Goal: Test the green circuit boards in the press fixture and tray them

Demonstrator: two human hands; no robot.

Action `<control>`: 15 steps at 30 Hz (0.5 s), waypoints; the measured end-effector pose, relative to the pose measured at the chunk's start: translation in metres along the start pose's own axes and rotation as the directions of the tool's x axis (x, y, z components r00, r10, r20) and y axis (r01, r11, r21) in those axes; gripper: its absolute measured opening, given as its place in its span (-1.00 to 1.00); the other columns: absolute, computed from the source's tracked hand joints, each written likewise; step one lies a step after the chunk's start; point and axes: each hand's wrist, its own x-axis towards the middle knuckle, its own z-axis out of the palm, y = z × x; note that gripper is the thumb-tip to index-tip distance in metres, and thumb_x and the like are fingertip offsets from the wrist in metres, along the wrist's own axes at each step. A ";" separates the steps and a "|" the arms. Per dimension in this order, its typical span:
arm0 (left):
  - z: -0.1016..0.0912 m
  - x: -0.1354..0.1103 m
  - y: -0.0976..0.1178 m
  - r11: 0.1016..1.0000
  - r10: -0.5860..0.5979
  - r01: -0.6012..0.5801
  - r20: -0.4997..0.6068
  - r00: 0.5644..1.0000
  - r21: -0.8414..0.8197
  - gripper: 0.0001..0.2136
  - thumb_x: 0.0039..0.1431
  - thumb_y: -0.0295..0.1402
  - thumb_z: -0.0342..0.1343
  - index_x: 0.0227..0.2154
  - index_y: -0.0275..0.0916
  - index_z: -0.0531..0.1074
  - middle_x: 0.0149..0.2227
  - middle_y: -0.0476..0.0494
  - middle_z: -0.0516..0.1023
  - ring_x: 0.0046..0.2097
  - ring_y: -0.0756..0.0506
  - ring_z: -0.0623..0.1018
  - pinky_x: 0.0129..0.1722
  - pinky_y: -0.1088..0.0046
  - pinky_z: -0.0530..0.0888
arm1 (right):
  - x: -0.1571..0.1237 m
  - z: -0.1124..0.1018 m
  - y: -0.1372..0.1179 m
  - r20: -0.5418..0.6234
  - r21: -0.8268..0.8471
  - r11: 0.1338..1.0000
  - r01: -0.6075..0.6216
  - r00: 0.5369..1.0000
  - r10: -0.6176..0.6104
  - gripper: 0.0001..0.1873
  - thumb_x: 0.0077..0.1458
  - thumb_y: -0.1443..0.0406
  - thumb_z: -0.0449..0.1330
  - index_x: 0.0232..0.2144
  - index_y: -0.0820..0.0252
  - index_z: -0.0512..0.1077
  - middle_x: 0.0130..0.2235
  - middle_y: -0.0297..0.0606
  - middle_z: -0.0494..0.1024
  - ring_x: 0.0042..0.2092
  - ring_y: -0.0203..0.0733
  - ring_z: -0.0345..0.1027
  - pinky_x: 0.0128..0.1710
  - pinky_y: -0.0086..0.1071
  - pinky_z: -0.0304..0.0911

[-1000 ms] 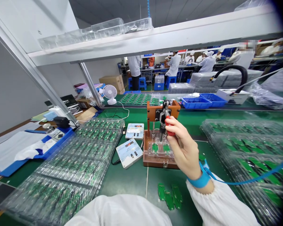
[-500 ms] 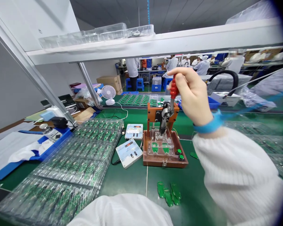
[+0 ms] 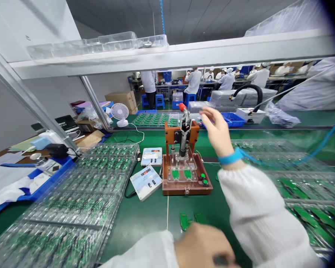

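My right hand (image 3: 216, 128) is empty beside the toggle clamp (image 3: 185, 124), fingers stretched out and apart from its red handle (image 3: 182, 107). The clamp is mounted on a brown test fixture (image 3: 187, 190), where two green circuit boards (image 3: 175, 174) show at the clear plate (image 3: 195, 175). Two green buttons (image 3: 205, 182) are on the fixture's right side. At the bottom, my left hand (image 3: 203, 243) is smeared by motion over loose green circuit boards (image 3: 183, 220) on the bench, partly covering them. Its fingers cannot be made out. A blue wrist strap (image 3: 230, 157) circles my right wrist.
Two white display boxes (image 3: 145, 182) stand left of the fixture. Clear trays of boards (image 3: 106, 190) fill the left side, and more trays (image 3: 304, 193) are at right. A small fan (image 3: 120, 111) and an overhead shelf (image 3: 156, 56) lie beyond. Several people work in the background.
My right hand has let go of the red handle, which has swung up and back. My left hand has come into view over the loose boards. The camera view has shifted right.
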 end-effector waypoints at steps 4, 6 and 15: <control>-0.077 -0.006 -0.007 0.915 -0.057 0.308 -0.674 0.737 0.259 -0.79 0.38 -0.33 0.02 -0.39 -0.19 0.45 -0.34 -0.12 0.51 -0.21 -0.16 0.51 -0.13 0.22 0.43 | -0.092 -0.024 0.031 0.039 -0.150 0.987 -0.056 0.997 0.062 -0.71 0.29 0.09 0.18 -0.13 0.15 0.55 -0.10 -0.15 0.64 -0.07 -0.07 0.50 -0.01 -0.09 0.42; -0.107 -0.007 -0.015 0.855 0.008 0.361 -0.707 0.708 0.372 -0.86 0.37 -0.35 0.04 -0.21 -0.19 0.51 -0.17 -0.16 0.53 -0.07 -0.19 0.50 -0.04 0.21 0.44 | -0.128 -0.020 0.039 0.141 -0.184 0.981 -0.064 0.986 0.091 -0.73 0.25 0.10 0.21 -0.20 0.13 0.60 -0.15 -0.15 0.65 -0.10 -0.01 0.50 0.01 0.00 0.40; -0.129 0.016 -0.043 0.783 0.024 0.391 -0.650 0.759 0.485 -0.77 0.32 -0.37 0.13 0.01 -0.21 0.43 0.15 -0.25 0.43 0.22 -0.28 0.36 0.25 0.04 0.32 | -0.153 0.005 0.041 0.311 -0.168 0.976 -0.137 0.933 0.184 -0.79 0.16 0.19 0.24 -0.20 0.15 0.56 0.02 -0.04 0.58 0.18 0.16 0.34 0.25 0.22 0.17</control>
